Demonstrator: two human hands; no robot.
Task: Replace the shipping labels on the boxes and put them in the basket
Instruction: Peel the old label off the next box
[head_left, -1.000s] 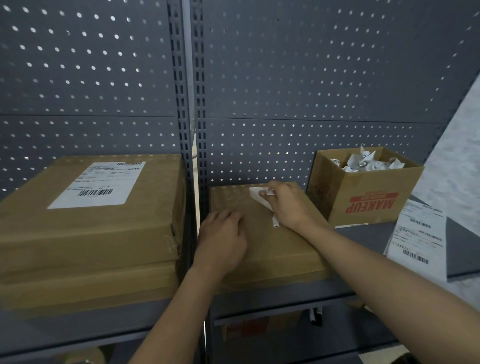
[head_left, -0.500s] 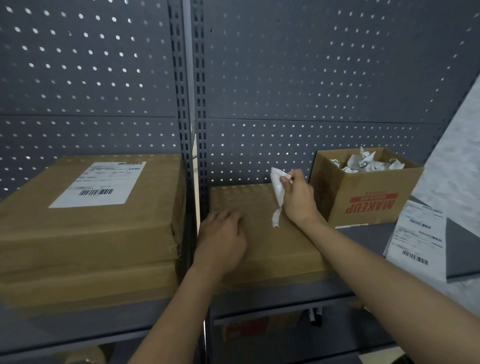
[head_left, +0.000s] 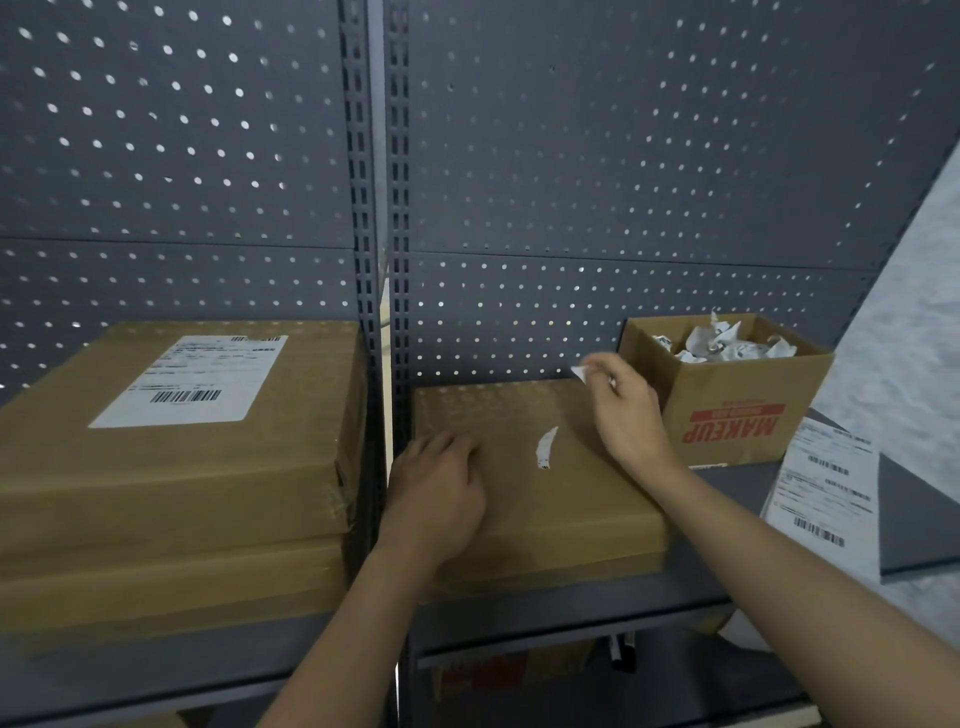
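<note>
left hand (head_left: 436, 499) rested knuckles-up on the near left part of the flat brown box (head_left: 545, 525), fingers loosely bent, pressing on the cardboard and gripping nothing. right hand (head_left: 626, 415) was raised over the far right corner of that same box, thumb and fingertips pinching a small torn label scrap (head_left: 581, 372) (motion-blurred, so no print could be read). the scrap was held clear of the cardboard. one thin white label strip (head_left: 545, 448) was stuck on the box top between the two hands, curling up at its far end, touching neither hand.

the flat brown box lay on the grey shelf (head_left: 571, 608), right of the slotted upright (head_left: 375, 260). left of the upright sat a stack of two brown boxes (head_left: 171, 499), the upper one carrying a full white shipping label (head_left: 192, 379) with a barcode near its front edge. just right of the flat box stood an open carton (head_left: 737, 421) with red makeup lettering printed upside down, holding crumpled white paper (head_left: 727, 343). at the far right a white label sheet (head_left: 826, 483) with barcodes lay on the shelf, its near end hanging over the edge. grey pegboard (head_left: 623, 182) backed everything.
</note>
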